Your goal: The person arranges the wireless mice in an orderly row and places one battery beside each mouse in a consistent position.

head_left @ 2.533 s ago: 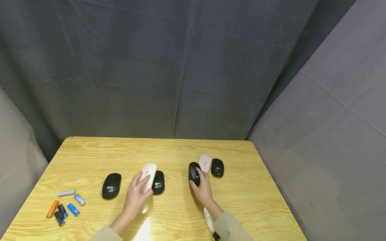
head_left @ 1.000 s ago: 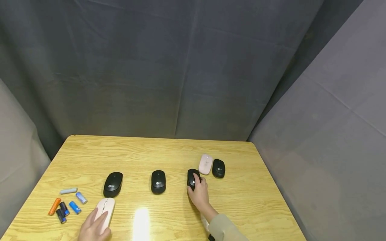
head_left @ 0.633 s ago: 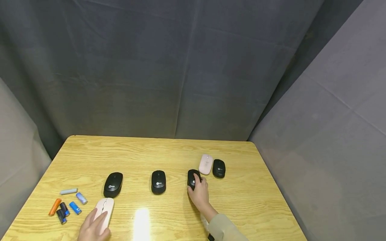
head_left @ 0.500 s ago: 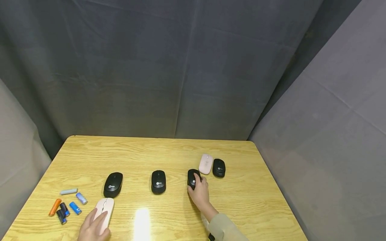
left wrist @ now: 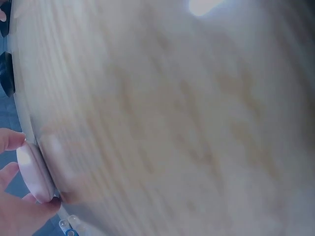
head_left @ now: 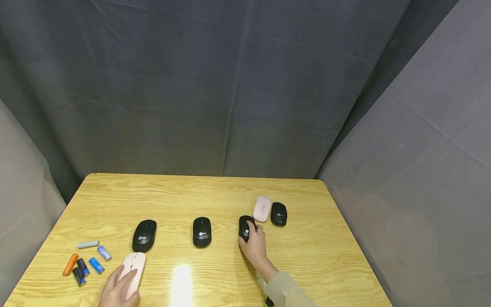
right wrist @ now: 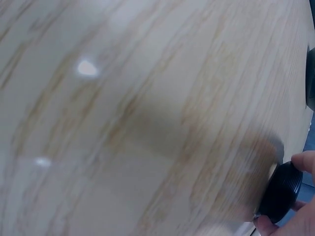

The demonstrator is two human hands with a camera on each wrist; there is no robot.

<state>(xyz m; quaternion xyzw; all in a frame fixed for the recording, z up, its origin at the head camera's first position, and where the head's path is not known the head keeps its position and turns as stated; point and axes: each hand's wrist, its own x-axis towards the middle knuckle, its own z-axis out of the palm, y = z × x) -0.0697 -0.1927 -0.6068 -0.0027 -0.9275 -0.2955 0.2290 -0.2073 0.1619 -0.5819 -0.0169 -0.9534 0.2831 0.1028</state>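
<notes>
My left hand [head_left: 118,292] grips a pale pink computer mouse [head_left: 134,265] by its sides at the table's front left. In the left wrist view the pink mouse [left wrist: 35,172] sits between thumb and fingers, its underside right at the tabletop. Right of the middle, my right hand [head_left: 255,247] holds a black mouse [head_left: 245,228], with a finger on top and the thumb at its left side. The right wrist view shows that black mouse [right wrist: 280,192] low at the table surface, pinched between thumb and fingers. The palm side of both hands is partly hidden.
Black mice stand at left [head_left: 144,236] and centre [head_left: 202,232]. A second pink mouse [head_left: 262,209] and another black mouse [head_left: 278,214] lie side by side beyond my right hand. Several loose batteries [head_left: 96,265] lie at the left of the wooden table [head_left: 326,256]. Grey curtains [head_left: 153,85] enclose it.
My left hand has carried the pink mouse from beside the centre black mouse to the front left. My right hand has drawn its black mouse slightly toward me. Both hold still over the last second.
</notes>
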